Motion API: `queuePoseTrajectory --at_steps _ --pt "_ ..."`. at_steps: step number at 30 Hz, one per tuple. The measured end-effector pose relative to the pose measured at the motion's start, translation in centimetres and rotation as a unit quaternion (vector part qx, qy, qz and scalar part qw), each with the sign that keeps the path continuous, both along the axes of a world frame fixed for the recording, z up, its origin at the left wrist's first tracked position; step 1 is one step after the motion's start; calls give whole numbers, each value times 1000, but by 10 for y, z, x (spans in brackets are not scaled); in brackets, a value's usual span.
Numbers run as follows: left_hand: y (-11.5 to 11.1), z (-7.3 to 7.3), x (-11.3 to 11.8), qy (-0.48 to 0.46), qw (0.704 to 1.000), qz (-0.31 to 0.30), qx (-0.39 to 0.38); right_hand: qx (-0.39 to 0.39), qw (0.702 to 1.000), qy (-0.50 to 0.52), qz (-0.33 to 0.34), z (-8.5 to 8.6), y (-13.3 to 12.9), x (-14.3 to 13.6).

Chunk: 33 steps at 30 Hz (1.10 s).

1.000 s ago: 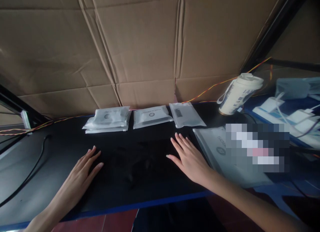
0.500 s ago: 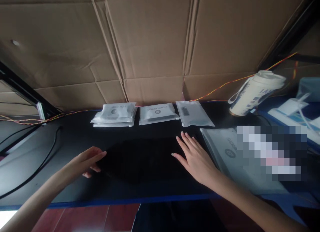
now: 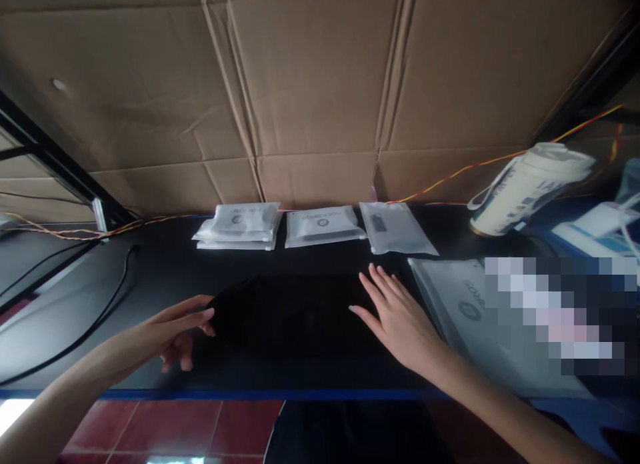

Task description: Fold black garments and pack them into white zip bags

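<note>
A black cloth item [image 3: 285, 317] lies on the black tabletop between my hands; its outline is hard to make out against the dark surface. My left hand [image 3: 180, 327] pinches its left edge between thumb and index finger, the other fingers curled below. Flat on its right side rests my right hand [image 3: 397, 317], fingers stretched and holding nothing. Just right of that hand is a large frosted zip bag [image 3: 450, 287] with a printed logo.
Along the back lie stacked white zip pouches [image 3: 237, 224], a single pouch [image 3: 325, 225] and a pouch with a label [image 3: 397, 227]. A cream tumbler [image 3: 530, 187] stands at back right. A black cable [image 3: 113, 297] crosses the left side. Cardboard [image 3: 320, 84] walls the back.
My left hand has closed on the cloth's left edge and raised it slightly. My right hand stays flat in place. The view has shifted a little to the left.
</note>
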<state>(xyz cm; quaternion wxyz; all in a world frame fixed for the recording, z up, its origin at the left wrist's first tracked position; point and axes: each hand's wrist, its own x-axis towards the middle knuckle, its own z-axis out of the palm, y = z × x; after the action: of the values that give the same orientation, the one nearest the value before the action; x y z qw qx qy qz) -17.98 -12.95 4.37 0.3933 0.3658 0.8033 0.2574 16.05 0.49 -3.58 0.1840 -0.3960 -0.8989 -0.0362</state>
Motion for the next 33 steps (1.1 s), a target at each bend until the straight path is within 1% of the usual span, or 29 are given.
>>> queuePoseTrajectory --at_steps 1,3,5,7,10,14,18,20,23,25,28,31,33 --pt "0 0 1 -22 1000 17 -7 2 1000 0 1 0 0 0" --pt "1 0 3 -34 998 45 -32 5 1000 1 2 0 0 0" --pt "3 0 2 -12 997 57 -50 6 1000 2 2 0 0 1" --pt "5 0 1 4 997 58 -49 6 1000 1 4 0 0 1" --pt "9 -1 -4 -5 998 55 -13 0 1000 -1 9 0 1 1" --pt "11 -5 -13 -50 995 67 59 -10 1000 -9 7 2 1 2" --pt "15 -9 -20 -87 988 86 96 -12 1000 -15 9 3 0 2" --pt "22 -7 -19 -91 990 66 85 -12 1000 -17 11 4 1 2" --pt "36 0 -18 -93 995 -14 30 -11 1000 -18 10 5 0 1" --pt "43 2 -21 -89 995 -43 27 -11 1000 -19 5 6 0 2" --pt "42 -4 -32 -88 994 -34 58 -8 1000 -16 -6 8 -1 5" --pt "33 -16 -40 -86 995 -15 47 -6 1000 -10 -10 10 -2 6" --pt "26 -21 -41 -79 996 -12 42 -5 1000 -6 -6 11 -2 6"
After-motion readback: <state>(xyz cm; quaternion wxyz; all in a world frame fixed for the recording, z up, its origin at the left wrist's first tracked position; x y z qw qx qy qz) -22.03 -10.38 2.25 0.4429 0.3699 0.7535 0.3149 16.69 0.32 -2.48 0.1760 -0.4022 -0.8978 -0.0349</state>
